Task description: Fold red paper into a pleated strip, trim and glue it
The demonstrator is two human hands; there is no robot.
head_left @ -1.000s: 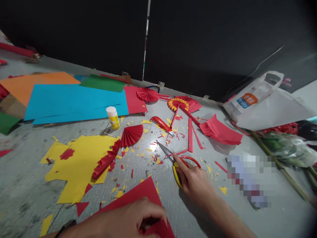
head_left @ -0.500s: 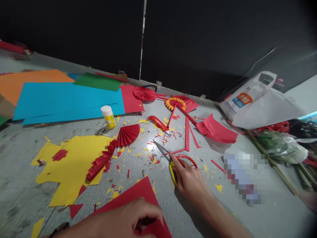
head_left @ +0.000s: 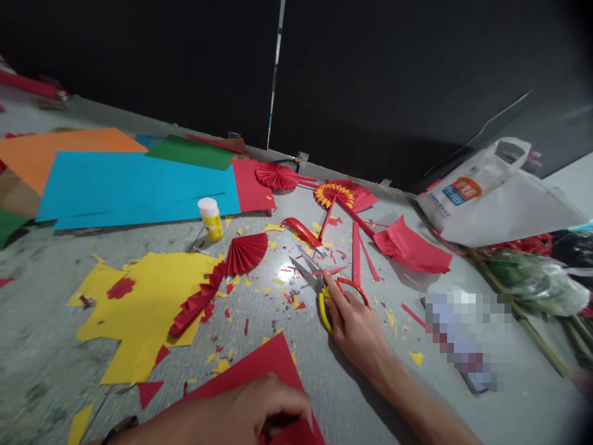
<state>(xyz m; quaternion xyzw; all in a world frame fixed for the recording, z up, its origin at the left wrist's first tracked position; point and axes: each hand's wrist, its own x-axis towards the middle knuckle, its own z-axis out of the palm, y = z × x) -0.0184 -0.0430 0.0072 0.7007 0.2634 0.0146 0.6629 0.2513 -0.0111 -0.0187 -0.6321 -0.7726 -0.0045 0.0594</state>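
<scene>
Low in the view, my left hand (head_left: 273,402) is closed, its fingers curled around a piece of red paper (head_left: 273,358) near the bottom edge; the fingertips are partly hidden. My right hand (head_left: 356,324) grips a pair of scissors (head_left: 325,296) with one yellow and one red handle. Their blades are spread a little and point up and left, over small red and yellow scraps. A thin red strip (head_left: 330,271) lies by the blades. Just beyond sits a red utility knife (head_left: 303,232). Left of the scissors is a pleated red paper fan (head_left: 248,252).
Yellow paper (head_left: 152,290) lies at left, near a glue stick (head_left: 211,219). Blue sheets (head_left: 130,185) and red-and-yellow pleated paper (head_left: 334,194) are along the back. At right are crumpled red paper (head_left: 414,247), a white bag (head_left: 491,198), wrapped stems (head_left: 532,278) and a blurred-out object (head_left: 458,340).
The scissors' blades have spread apart in my right hand. The whole view has shifted slightly, so things sit a little further right. My left hand keeps its hold on the red paper.
</scene>
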